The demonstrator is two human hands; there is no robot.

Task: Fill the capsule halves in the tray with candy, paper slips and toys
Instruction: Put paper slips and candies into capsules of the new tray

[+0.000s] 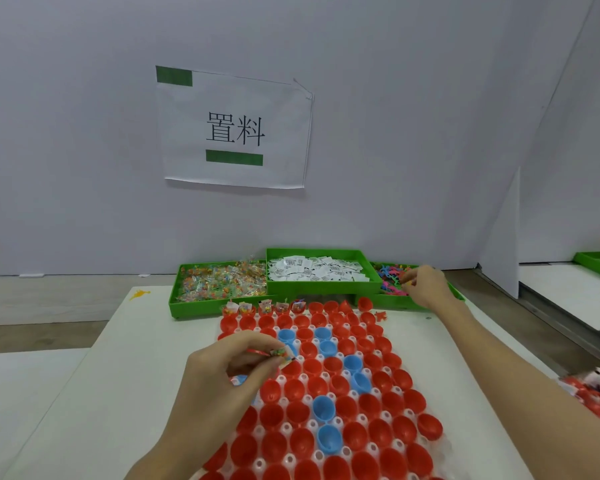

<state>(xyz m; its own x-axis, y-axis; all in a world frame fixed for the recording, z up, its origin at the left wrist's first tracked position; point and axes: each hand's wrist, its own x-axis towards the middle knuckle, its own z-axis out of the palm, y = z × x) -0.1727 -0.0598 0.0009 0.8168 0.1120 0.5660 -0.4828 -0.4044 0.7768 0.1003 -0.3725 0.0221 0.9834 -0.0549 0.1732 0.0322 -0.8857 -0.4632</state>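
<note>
A white tray (362, 419) holds many red capsule halves (357, 435) and several blue ones (323, 408). The far row's left halves (266, 308) hold candy and slips. My left hand (229, 372) hovers over the tray's left side, pinching a small candy packet (282, 353) together with a red toy. My right hand (426, 285) reaches into the green toy bin (392, 301) at the far right, fingers curled on a small yellow toy (408, 283). A candy bin (219, 282) and a paper slip bin (317, 270) stand behind the tray.
A white wall with a paper sign (234, 128) rises right behind the bins. A yellow toy (138, 294) lies on the table at far left. A red toy (381, 316) lies beside the tray. A pile of filled capsules (596, 398) sits at the right edge.
</note>
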